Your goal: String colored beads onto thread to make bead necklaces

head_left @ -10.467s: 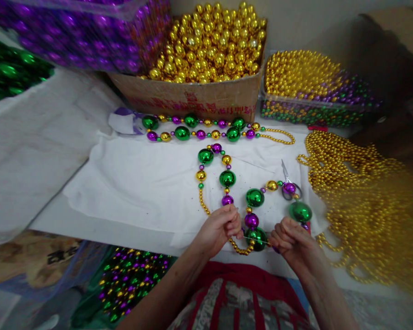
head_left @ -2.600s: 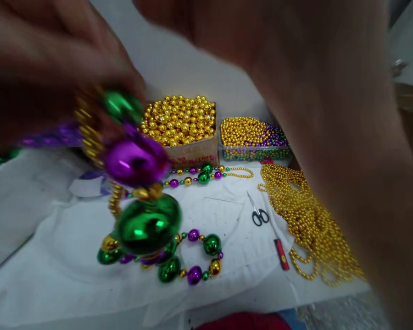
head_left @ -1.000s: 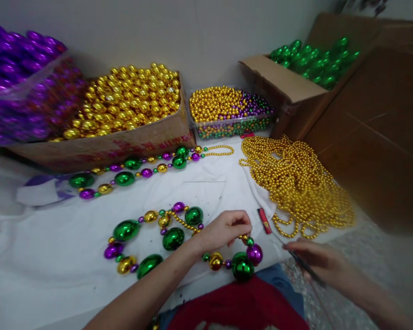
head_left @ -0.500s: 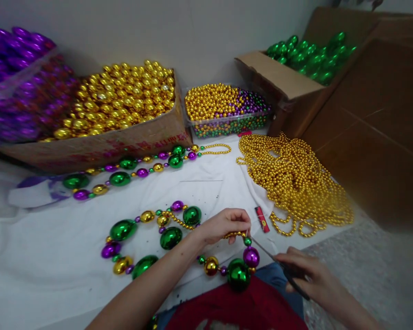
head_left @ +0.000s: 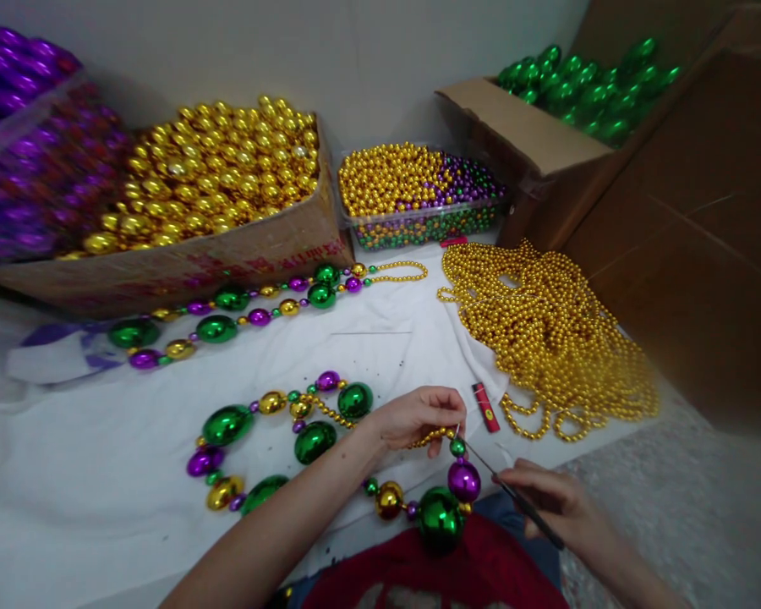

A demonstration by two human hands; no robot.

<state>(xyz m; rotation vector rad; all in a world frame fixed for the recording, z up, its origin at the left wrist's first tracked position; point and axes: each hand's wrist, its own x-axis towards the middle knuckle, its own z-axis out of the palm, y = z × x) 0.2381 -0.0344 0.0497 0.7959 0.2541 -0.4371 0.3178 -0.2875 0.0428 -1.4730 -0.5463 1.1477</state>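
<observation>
My left hand (head_left: pixel 428 414) pinches the end of a bead necklace (head_left: pixel 440 518) just above a small green bead, with a short gold bead strand running under the fingers. Large green, purple and gold balls hang from that end in front of my red shirt. In my right hand (head_left: pixel 545 499) is a pair of scissors (head_left: pixel 529 512) with dark handles. Its thin metal tip reaches up to the pinched end, beside the green bead; whether it touches the thread is too small to tell. The rest of the necklace curves over the white cloth (head_left: pixel 114 440), partly hidden behind my left forearm.
A finished-looking bead strand (head_left: pixel 260 317) lies behind. Further back stand a box of gold balls (head_left: pixel 216 245), a clear tub of small beads (head_left: pixel 418 222), purple balls (head_left: pixel 25 169) and a carton of green ones (head_left: pixel 533 139). Gold chains (head_left: pixel 545 338) and a red lighter (head_left: pixel 485 408) lie right.
My right hand with the scissors has shifted slightly left, and the scissor handles look closer together. My left hand keeps its pinch. The view has tilted a little.
</observation>
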